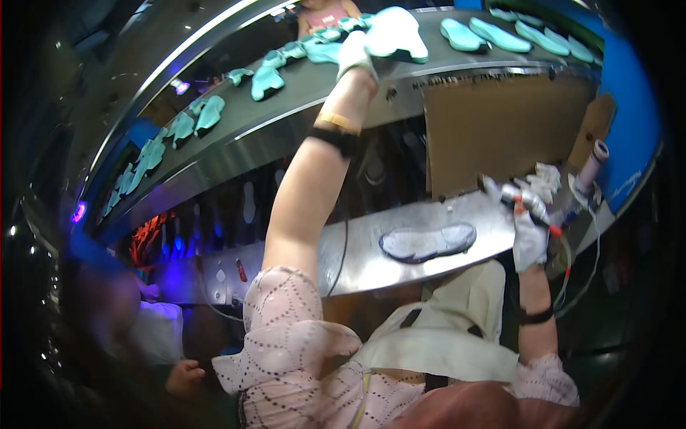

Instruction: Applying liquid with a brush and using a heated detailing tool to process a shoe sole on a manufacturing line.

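Observation:
My left hand point(355, 56), in a white glove, reaches far over to the conveyor belt. It is closed at the left edge of a large pale teal shoe piece point(396, 34), which looks raised above the belt; my fingertips are partly hidden. On the right, my gloved right hand point(530, 239) is wrapped round a silver spray gun point(525, 199) with red parts and a thin hose. Between my arms a grey shoe sole point(427, 243) lies on the metal bench point(364, 247), touched by neither hand.
Several teal shoe pieces point(268, 80) lie along the conveyor belt point(236, 118). A cardboard sheet point(500, 132) stands below it at the right. Crumpled white cloth point(547, 179) and a pinkish cylinder point(594, 161) are beside the gun. Other people are at the far side and left.

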Action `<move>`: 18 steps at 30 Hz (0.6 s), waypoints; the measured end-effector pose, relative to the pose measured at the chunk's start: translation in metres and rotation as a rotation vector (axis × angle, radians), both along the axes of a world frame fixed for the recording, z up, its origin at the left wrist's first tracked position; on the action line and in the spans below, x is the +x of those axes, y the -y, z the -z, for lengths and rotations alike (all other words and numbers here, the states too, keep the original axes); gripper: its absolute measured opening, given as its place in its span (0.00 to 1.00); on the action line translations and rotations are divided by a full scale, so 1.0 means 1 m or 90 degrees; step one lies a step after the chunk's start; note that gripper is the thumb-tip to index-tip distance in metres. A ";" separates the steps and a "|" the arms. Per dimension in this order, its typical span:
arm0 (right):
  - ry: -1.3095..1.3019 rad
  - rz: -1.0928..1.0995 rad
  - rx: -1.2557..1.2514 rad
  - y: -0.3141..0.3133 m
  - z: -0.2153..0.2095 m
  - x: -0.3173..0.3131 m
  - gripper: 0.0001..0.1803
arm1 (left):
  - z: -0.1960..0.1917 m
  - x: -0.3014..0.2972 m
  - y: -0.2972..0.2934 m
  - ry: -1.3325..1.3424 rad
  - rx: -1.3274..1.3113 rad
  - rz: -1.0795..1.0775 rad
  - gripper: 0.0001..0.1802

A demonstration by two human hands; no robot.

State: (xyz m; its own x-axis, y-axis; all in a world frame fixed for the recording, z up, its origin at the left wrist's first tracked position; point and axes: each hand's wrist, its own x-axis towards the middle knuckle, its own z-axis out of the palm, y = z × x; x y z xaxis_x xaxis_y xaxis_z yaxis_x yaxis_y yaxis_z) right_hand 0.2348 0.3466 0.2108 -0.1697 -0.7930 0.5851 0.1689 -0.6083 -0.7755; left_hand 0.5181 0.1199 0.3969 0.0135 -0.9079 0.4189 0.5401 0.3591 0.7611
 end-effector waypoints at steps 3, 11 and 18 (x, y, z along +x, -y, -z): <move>-0.013 -0.051 0.127 -0.004 0.029 -0.011 0.07 | -0.045 0.042 0.082 1.188 -0.275 -0.667 0.20; 0.086 -0.205 0.410 0.000 0.078 -0.005 0.15 | -0.035 0.030 0.027 1.350 -0.002 -0.357 0.34; 0.089 -0.251 0.642 0.059 0.182 0.016 0.15 | -0.025 0.084 -0.091 1.137 -0.117 -0.366 0.19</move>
State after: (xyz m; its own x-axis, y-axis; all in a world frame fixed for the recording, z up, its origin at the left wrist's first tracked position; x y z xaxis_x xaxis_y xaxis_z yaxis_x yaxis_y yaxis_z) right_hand 0.2510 0.2873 0.0292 0.1873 -0.9104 -0.3690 0.3379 0.4125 -0.8460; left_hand 0.6020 0.2109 0.4215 -0.2447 -0.9001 0.3604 -0.9361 0.3161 0.1540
